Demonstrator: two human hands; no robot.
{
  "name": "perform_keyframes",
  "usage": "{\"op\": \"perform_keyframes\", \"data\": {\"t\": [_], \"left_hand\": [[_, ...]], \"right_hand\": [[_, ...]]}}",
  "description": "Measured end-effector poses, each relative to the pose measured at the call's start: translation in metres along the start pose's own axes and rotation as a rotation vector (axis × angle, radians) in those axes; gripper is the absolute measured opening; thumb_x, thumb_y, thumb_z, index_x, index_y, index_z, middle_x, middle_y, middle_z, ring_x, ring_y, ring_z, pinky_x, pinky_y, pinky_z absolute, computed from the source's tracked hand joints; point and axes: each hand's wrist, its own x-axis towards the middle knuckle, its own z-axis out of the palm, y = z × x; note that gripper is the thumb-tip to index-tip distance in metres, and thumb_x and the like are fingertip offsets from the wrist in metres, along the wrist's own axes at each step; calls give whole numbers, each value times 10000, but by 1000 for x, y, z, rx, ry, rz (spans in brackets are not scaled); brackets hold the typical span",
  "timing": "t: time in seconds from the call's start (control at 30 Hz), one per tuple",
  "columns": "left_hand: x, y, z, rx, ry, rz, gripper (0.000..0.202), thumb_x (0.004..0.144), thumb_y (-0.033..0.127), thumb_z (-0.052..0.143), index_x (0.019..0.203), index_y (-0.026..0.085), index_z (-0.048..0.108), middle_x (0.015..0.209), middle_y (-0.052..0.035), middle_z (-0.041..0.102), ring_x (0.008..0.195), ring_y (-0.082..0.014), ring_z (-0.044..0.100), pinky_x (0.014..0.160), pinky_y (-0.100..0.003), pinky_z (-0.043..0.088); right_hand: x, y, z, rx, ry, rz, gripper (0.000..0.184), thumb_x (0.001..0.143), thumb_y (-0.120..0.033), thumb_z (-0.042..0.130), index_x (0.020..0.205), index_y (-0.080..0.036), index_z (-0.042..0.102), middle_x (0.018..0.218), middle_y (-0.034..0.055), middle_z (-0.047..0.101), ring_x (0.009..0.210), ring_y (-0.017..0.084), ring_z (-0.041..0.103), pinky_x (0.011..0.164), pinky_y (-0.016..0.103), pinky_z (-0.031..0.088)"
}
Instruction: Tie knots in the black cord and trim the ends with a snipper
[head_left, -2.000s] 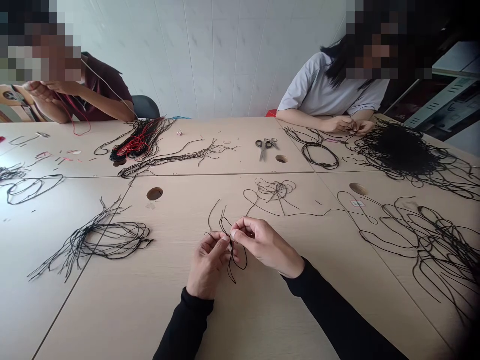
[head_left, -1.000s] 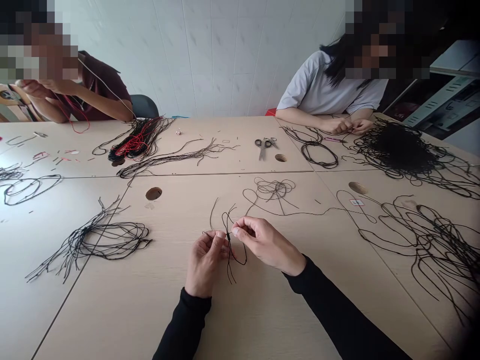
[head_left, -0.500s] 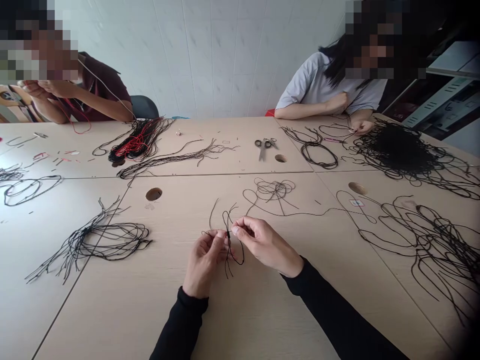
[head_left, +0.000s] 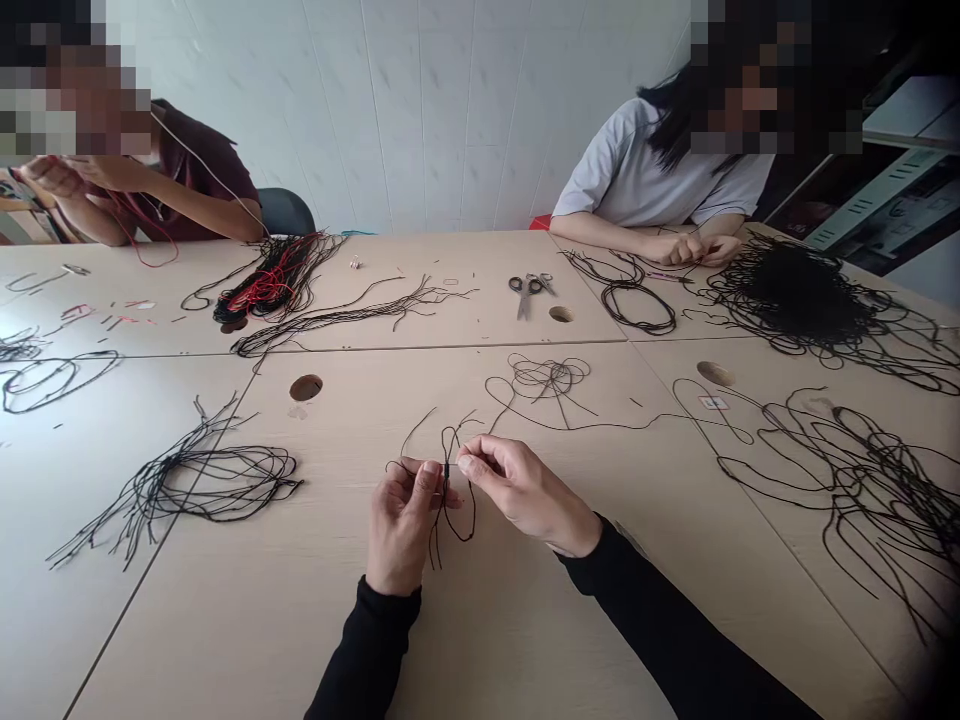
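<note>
Between my two hands hangs a looped bundle of black cord (head_left: pixel 447 470), with a dark wrapped knot at its middle and loose ends above and below. My left hand (head_left: pixel 405 515) is closed, thumb and fingers pinching the bundle beside the knot. Just right of the knot, my right hand (head_left: pixel 521 485) pinches a thin strand that runs from it. Beyond my hands a loose coil of thin cord (head_left: pixel 551 377) lies on the table, and its tail trails off to the right.
Black cord bundles lie at left (head_left: pixel 217 480) and right (head_left: pixel 892 480). Scissors (head_left: pixel 524 298) rest near the table's (head_left: pixel 480 620) middle. A black-and-red cord heap (head_left: pixel 274 280) and a large black cord pile (head_left: pixel 802 300) lie further back. Two people sit opposite, handling cord.
My hands and the cord bundle have shifted slightly left in view. The bundle's lower loop has swung left. Across the table, the right-hand person's hands have come together.
</note>
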Motion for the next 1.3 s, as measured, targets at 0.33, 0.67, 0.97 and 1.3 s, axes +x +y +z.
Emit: {"op": "perform_keyframes", "data": {"t": [0.33, 0.67, 0.97, 1.3], "left_hand": [[2, 4, 1, -222, -73, -192, 267, 752, 348, 702, 813, 123, 571, 691, -21, 616, 601, -133, 604, 594, -284, 539], [0, 3, 0, -32, -4, 35, 317, 766, 406, 687, 705, 144, 519, 625, 7, 579, 571, -136, 610, 585, -293, 543], [5, 8, -4, -310, -156, -230, 387, 798, 490, 616, 822, 104, 635, 717, -54, 619, 630, -155, 625, 578, -297, 567], [1, 9, 2, -71, -158, -131, 268, 789, 372, 669, 748, 125, 575, 648, -9, 581, 532, -104, 558, 515, -240, 516]], "right_hand": [[1, 6, 2, 49, 21, 1, 226, 902, -356, 475, 828, -168, 575, 716, -9, 532, 651, 131, 467, 622, 262, 386], [-2, -5, 10, 503, -95, 60, 235, 864, -383, 552, 769, -168, 541, 687, -6, 488, 660, 129, 449, 650, 270, 383], [2, 4, 13, 440, -50, 38, 240, 886, -402, 554, 830, -169, 564, 729, -10, 533, 679, 121, 488, 680, 274, 420], [3, 8, 9, 276, 32, -21, 253, 900, -416, 528, 874, -173, 596, 715, -8, 593, 686, 134, 557, 683, 270, 448]]}}
